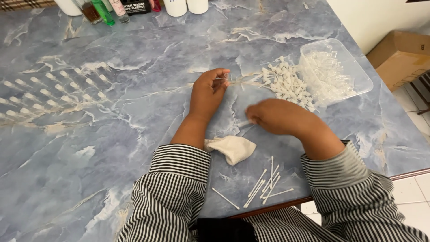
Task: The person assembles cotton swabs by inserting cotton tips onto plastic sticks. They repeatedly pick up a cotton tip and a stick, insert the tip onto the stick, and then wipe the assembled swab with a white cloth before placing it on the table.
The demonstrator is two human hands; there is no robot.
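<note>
My left hand [208, 92] rests on the blue marble table [134, 148], its fingers pinched on a small clear vial [222, 79]. My right hand [273, 117] is blurred, low over the table, and grips a thin white stick [244, 124] that points left. A pile of small white-capped vials [286, 83] lies just beyond both hands. Several cotton swabs [264, 184] lie near the table's front edge. A folded cream cloth [233, 148] sits between my forearms.
A clear plastic tub [336, 71] of small vials stands at the right. Rows of small filled vials [53, 92] lie at the left. Bottles [105, 10] and white containers [186, 6] line the far edge. A cardboard box [401, 56] sits on the floor to the right.
</note>
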